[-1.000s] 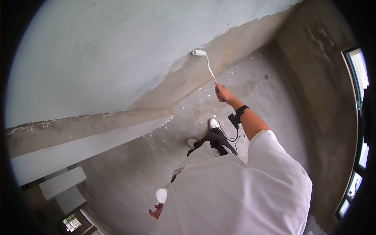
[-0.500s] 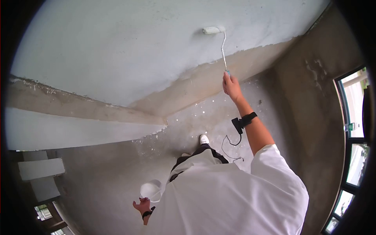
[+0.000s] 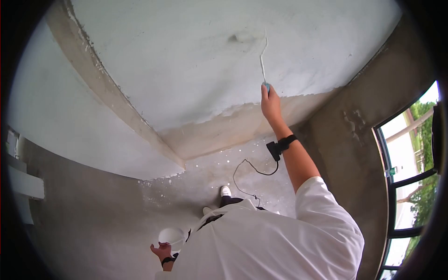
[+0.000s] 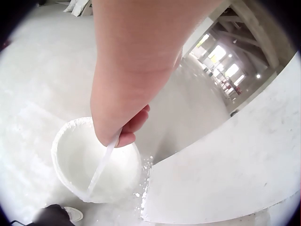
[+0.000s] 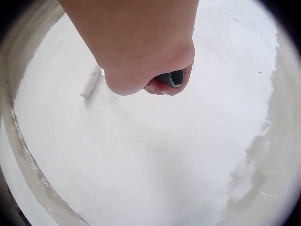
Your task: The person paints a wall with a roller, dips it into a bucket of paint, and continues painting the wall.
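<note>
My right hand (image 3: pixel 270 106) grips the handle (image 5: pixel 176 78) of a paint roller, arm stretched up toward the white-painted wall (image 3: pixel 196 60). The roller's thin, paint-coated frame (image 3: pixel 262 60) runs up from the fist. Its white sleeve (image 5: pixel 90 84) lies against the wall in the right wrist view and nearly blends into the paint in the head view. Low on the left, my left hand (image 3: pixel 162 252) holds a white bucket (image 3: pixel 170 235) by its strap-like handle (image 4: pixel 102 167). Pale paint coats the bucket's inside (image 4: pixel 77 160) in the left wrist view.
Bare beige wall (image 3: pixel 210 130) shows below the ragged paint edge. A white beam-like ledge (image 3: pixel 88 112) juts out at left. Paint specks dot the grey floor (image 3: pixel 107 196). Windows (image 3: pixel 410 186) stand at right, and a cable (image 3: pixel 238 182) hangs from the right wrist camera.
The roller has gone from the paint's lower edge to higher up the wall, with the right arm raised. The view has turned, and more of the bucket in my left hand shows.
</note>
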Available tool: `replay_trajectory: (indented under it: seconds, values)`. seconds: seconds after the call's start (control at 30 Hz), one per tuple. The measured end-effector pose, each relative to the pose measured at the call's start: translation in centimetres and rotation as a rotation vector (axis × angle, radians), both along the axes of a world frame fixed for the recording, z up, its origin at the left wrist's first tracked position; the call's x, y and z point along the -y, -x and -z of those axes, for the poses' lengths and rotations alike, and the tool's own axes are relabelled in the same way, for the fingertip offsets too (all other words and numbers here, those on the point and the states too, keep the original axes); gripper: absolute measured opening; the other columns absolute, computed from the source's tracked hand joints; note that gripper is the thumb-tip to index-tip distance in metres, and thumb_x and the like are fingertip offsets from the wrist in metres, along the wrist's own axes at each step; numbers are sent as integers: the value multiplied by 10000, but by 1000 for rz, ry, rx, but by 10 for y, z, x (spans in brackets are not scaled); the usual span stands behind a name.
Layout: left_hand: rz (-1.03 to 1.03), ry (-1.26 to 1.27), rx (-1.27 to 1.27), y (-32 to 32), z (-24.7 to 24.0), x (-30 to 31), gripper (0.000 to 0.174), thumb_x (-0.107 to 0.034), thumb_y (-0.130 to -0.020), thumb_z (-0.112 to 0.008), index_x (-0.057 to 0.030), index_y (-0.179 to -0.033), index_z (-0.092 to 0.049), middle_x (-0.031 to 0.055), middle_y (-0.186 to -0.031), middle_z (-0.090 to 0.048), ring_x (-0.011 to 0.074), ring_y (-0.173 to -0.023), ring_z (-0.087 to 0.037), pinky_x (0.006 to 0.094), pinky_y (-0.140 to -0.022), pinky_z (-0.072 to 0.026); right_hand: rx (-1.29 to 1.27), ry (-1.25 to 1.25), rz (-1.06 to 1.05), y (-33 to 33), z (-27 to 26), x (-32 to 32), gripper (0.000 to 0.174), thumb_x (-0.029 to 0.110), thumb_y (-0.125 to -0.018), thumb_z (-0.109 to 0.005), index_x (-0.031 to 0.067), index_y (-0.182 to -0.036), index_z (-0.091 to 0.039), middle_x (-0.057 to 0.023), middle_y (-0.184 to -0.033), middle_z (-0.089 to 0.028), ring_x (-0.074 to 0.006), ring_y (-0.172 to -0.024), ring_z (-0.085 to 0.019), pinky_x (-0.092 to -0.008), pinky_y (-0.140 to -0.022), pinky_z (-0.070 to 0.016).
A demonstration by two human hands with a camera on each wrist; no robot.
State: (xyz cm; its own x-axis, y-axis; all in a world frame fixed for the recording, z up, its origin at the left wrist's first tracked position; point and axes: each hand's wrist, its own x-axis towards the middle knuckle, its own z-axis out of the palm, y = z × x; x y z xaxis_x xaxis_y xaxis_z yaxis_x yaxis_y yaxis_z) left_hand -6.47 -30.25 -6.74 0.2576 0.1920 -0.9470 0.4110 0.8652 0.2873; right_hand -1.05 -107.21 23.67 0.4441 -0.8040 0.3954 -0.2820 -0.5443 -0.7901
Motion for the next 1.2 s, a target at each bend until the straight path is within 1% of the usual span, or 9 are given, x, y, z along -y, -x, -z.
replay_trajectory:
  seconds: [0.07,0.13,0.17,0.23,0.33,0.47,0.53,0.67,1.2]
  values:
    - [-3,21,-10,4,5,-7,493,-607,-805,-564,-126,-745,-477,-31,-625,-492,132,-535,-476,295,-627,-374,-94,-42,25,24,60,0,397,359,-1033,-471,-2,-886,-547,-84,-665,-486,-184,-645,-484,-375,-616,-414]
    - [12,11,-8,3,8,-5,476,-595,-811,-574,-133,-743,-483,-43,-594,-501,127,-504,-487,291,-627,-374,-158,-65,31,51,107,4,439,381,-1013,-505,-43,-924,-574,-201,-679,-540,-280,-628,-525,-408,-630,-436]
    - [-1,31,-19,0,15,-4,476,-595,-811,-574,-133,-743,-483,-43,-594,-501,127,-504,-487,291,-627,-374,-170,-44,20,56,107,3,439,381,-1013,-505,-43,-924,-574,-201,-679,-540,-280,-628,-525,-408,-630,-436]
    - [28,34,13,4,23,-22,465,-588,-819,-577,-139,-729,-497,-45,-577,-504,121,-490,-486,292,-627,-370,-260,-147,17,79,114,-12,442,425,-1009,-518,24,-826,-553,-37,-622,-473,-129,-586,-458,-331,-562,-394]
    - [96,28,87,-3,9,-27,446,-564,-833,-575,-147,-687,-509,-36,-579,-509,132,-502,-488,310,-662,-380,-363,-159,-70,88,90,-51,466,414,-998,-534,-37,-884,-561,-140,-653,-470,-190,-634,-476,-371,-622,-426]
    - [171,137,242,-16,-24,-19,427,-523,-859,-575,-134,-690,-527,-16,-594,-514,148,-557,-493,330,-688,-397,-494,-308,-290,94,101,-93,461,416,-998,-534,-30,-887,-563,-132,-645,-470,-180,-637,-495,-377,-619,-425]
    - [178,183,314,-27,-51,-14,406,-499,-877,-573,-123,-726,-539,-5,-619,-519,151,-573,-496,324,-680,-405,-676,-577,-373,85,77,-142,447,412,-996,-536,-23,-897,-573,-164,-667,-504,-252,-627,-509,-399,-624,-425]
    - [227,235,446,-35,-104,-5,387,-470,-905,-553,-95,-812,-544,9,-661,-511,154,-597,-484,312,-675,-418,-794,-31,-666,79,70,-205,402,375,-976,-576,-22,-914,-590,-237,-725,-551,-406,-657,-487,-436,-632,-428]
    - [630,410,732,-59,-248,35,525,-539,-966,-384,-30,-1049,-486,23,-748,-399,165,-709,-407,332,-766,-383,-973,86,-1344,35,44,-352,294,353,-951,-611,64,-1001,-610,-182,-758,-651,-399,-742,-629,-472,-658,-488]
